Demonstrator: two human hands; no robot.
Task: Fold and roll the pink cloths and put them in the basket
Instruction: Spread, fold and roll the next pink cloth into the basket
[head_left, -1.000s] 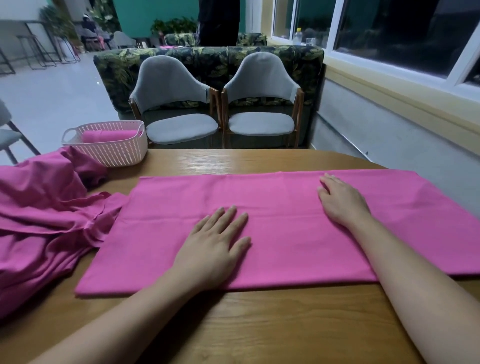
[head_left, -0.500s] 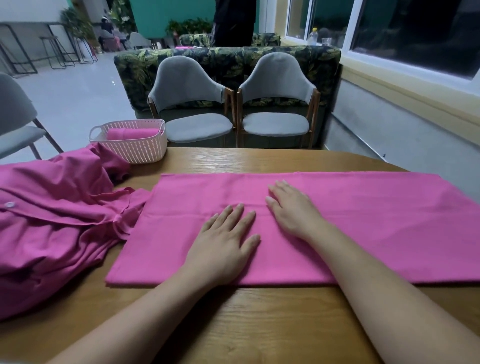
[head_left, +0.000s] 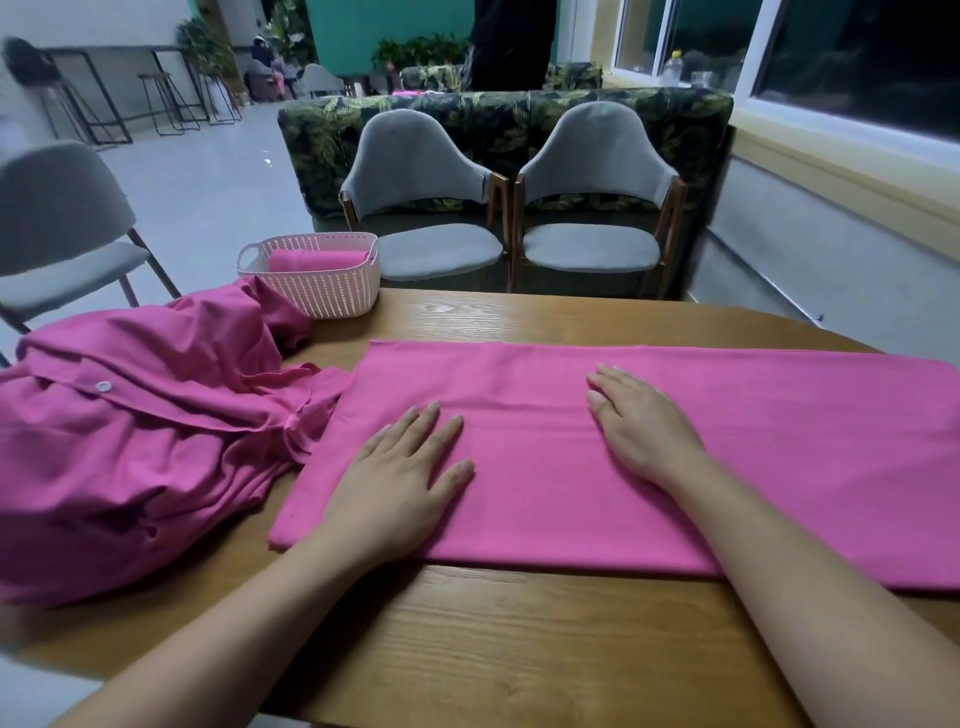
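Both the left hand (head_left: 400, 478) and the right hand (head_left: 641, 426) lay spread flat on the folded pink cloth (head_left: 779, 467); the basket (head_left: 332, 296) stood beyond the left hand.

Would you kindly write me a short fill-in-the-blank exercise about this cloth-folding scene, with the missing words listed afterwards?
1. In the basket, ____ rolled cloth is visible.
2. The left hand and the right hand both rest with straight fingers on the folded cloth, whose colour is ____.
3. On the table, the crumpled heap lies on the person's ____ side of the folded cloth.

Missing words: one; pink; left
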